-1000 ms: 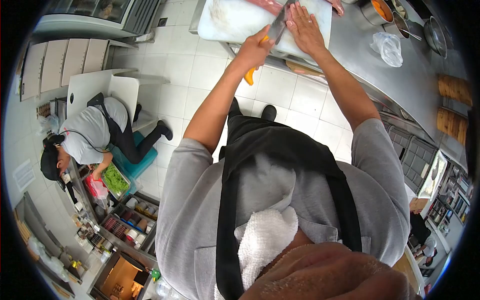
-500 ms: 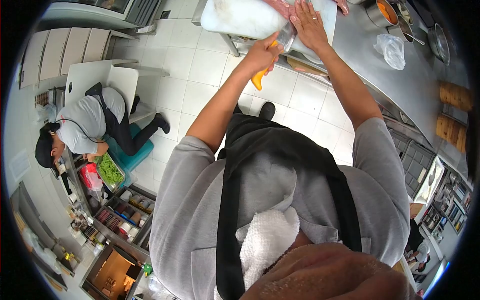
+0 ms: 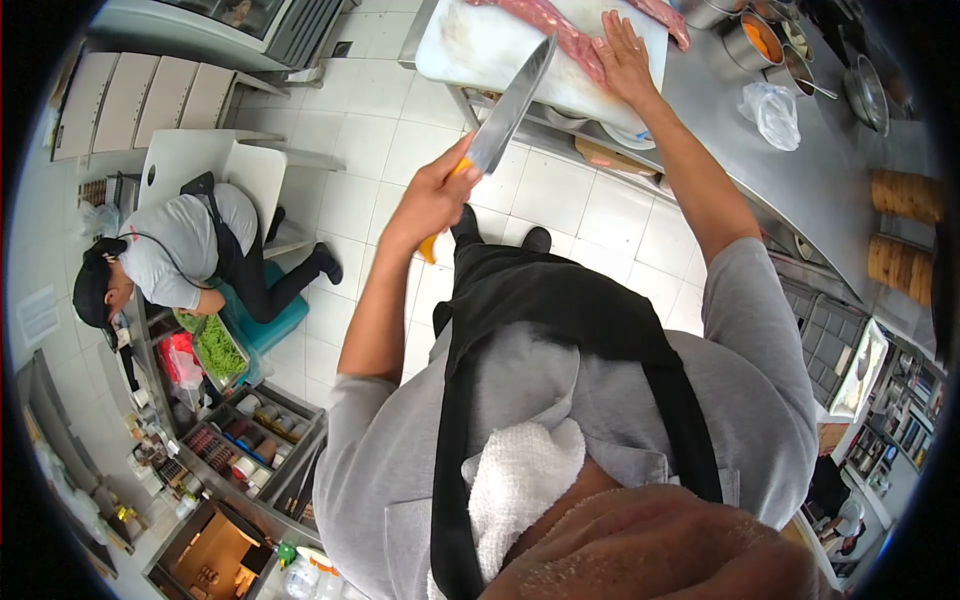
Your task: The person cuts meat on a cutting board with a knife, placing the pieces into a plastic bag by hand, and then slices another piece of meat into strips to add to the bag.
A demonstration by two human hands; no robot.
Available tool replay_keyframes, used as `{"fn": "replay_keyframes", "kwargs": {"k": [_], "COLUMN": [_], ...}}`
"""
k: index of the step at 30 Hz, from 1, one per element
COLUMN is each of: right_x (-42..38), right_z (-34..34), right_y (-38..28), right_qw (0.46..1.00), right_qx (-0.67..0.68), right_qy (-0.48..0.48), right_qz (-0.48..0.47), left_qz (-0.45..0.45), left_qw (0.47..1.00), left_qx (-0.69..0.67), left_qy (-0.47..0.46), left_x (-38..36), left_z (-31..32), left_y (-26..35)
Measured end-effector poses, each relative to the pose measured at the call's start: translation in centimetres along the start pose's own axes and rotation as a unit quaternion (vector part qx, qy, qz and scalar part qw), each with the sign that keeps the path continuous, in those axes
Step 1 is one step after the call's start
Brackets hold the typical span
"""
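The knife (image 3: 512, 105) is gripped by its yellow handle in the left hand (image 3: 432, 200), fingers wrapped round it, blade slanted, tip seen over the board (image 3: 450, 48) just beside the meat (image 3: 572, 45). The right hand (image 3: 627, 70) is laid palm down at the meat's near end, fingers extended, slightly spread; a second piece (image 3: 662, 17) is seen at the board's right edge.

My left fingers (image 3: 454, 186) hide the middle of the yellow knife handle (image 3: 428, 248). The view's top edge crops the long meat strip (image 3: 560, 32) and cutting board (image 3: 470, 60); whether my right fingers (image 3: 626, 44) cover any meat, I can't tell.
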State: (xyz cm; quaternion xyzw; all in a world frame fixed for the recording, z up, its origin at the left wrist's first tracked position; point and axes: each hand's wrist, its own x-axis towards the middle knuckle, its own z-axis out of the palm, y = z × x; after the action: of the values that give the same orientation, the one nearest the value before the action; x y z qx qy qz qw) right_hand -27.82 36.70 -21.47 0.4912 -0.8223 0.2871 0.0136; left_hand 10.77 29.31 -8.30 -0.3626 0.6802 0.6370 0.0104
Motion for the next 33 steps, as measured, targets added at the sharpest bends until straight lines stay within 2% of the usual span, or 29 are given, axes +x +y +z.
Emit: {"fn": "replay_keyframes", "kwargs": {"k": [1,3,5,7,9,12,16,18,21,23,26,28,30,33], "right_x": [0.0,0.3,0.2,0.1,0.2,0.3,0.4,0.7,0.7,0.7,0.6,0.8,0.9,1.0], "right_z": [0.3,0.9,1.3,1.5,1.5,1.5,1.7,2.3,2.3,2.3,2.6,1.8,0.4,0.7], "right_y": [-0.3,-0.8,-1.1,-1.5,-1.6,-1.8,-1.4,-1.3,-1.1,-1.1,-0.9,-1.6,-2.4,-2.4], "right_qw": [1.0,0.998,0.997,0.995,0.994,0.991,0.993,0.994,0.994,0.993,0.993,0.993,0.992,0.992], "right_qx": [0.0,-0.032,-0.03,-0.025,-0.061,-0.092,-0.069,-0.071,-0.092,-0.095,-0.09,-0.084,-0.091,-0.093], "right_qy": [0.0,0.007,-0.002,-0.014,-0.018,-0.007,0.003,0.021,-0.012,-0.006,0.001,0.008,-0.086,-0.084], "right_qz": [-0.001,-0.061,-0.077,-0.092,-0.088,-0.092,-0.091,-0.074,-0.065,-0.071,-0.079,-0.081,-0.019,-0.005], "left_qz": [0.035,0.03,0.054,0.014,0.102,0.134,0.06,0.043,0.049,0.007,0.007,0.018,0.02,0.034], "left_qw": [0.999,0.999,0.997,0.999,0.989,0.983,0.997,0.997,0.994,0.996,0.996,0.994,0.994,0.993], "left_qx": [-0.022,-0.006,0.014,0.028,0.078,0.107,0.057,-0.052,-0.085,-0.078,-0.081,-0.09,-0.093,-0.087], "left_qy": [0.031,0.037,0.055,0.038,0.07,0.07,0.005,-0.032,-0.039,-0.041,-0.035,-0.066,-0.061,-0.065], "left_x": [1.3,3.4,5.2,6.5,8.2,10.7,14.5,16.3,13.6,10.2,11.4,14.2,14.8,13.5], "left_z": [0.9,2.1,2.8,2.7,3.1,3.4,3.9,4.2,4.4,4.6,5.3,5.6,6.6,7.1], "left_y": [0.0,0.5,0.3,-0.1,-1.7,-1.9,2.9,3.8,0.7,-0.4,1.2,2.9,2.5,0.3]}}
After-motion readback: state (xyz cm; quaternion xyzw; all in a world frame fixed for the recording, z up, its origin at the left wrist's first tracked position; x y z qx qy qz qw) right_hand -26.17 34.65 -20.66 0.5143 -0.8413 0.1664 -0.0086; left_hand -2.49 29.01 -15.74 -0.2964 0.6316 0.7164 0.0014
